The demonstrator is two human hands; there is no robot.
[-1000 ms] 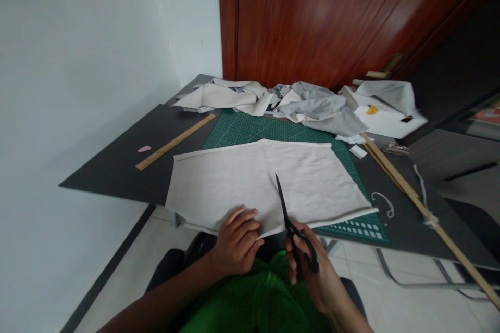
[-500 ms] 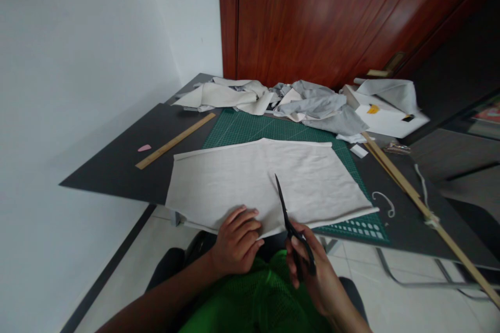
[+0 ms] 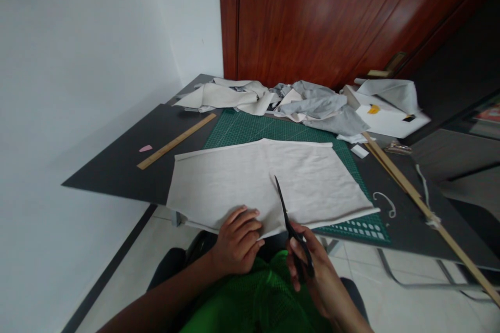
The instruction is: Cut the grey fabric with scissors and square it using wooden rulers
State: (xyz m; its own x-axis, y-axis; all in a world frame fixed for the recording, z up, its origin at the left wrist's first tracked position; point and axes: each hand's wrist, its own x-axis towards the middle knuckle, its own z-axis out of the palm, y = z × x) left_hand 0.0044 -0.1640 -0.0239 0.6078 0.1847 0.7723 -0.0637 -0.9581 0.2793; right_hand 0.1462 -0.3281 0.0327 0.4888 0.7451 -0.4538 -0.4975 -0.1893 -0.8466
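Observation:
A pale off-white piece of cloth (image 3: 222, 179) lies spread out, with narrow folded strips along its upper left and lower right edges. My left hand (image 3: 239, 239) rests on its near edge, fingers stretched over the cloth and the thumb by the border. In my right hand (image 3: 307, 263) are black-handled scissors (image 3: 285, 213), gripped by the handles. Their blades look closed and point away from me over the middle of the cloth. Whether the tip touches the cloth I cannot tell.
Under the cloth is a green cutting mat (image 3: 250, 126) on a dark table (image 3: 117, 161). A wooden ruler (image 3: 175, 141) and pink chalk-like piece (image 3: 146, 149) lie left. Crumpled fabric (image 3: 320, 104) and a white box (image 3: 390, 114) stand behind. Long wooden strips (image 3: 414, 195) cross the right side.
Hardly anything differs. The scissors have tilted very slightly in my right hand, and the whole view has shifted by a few pixels. My left hand stays in place on the cloth.

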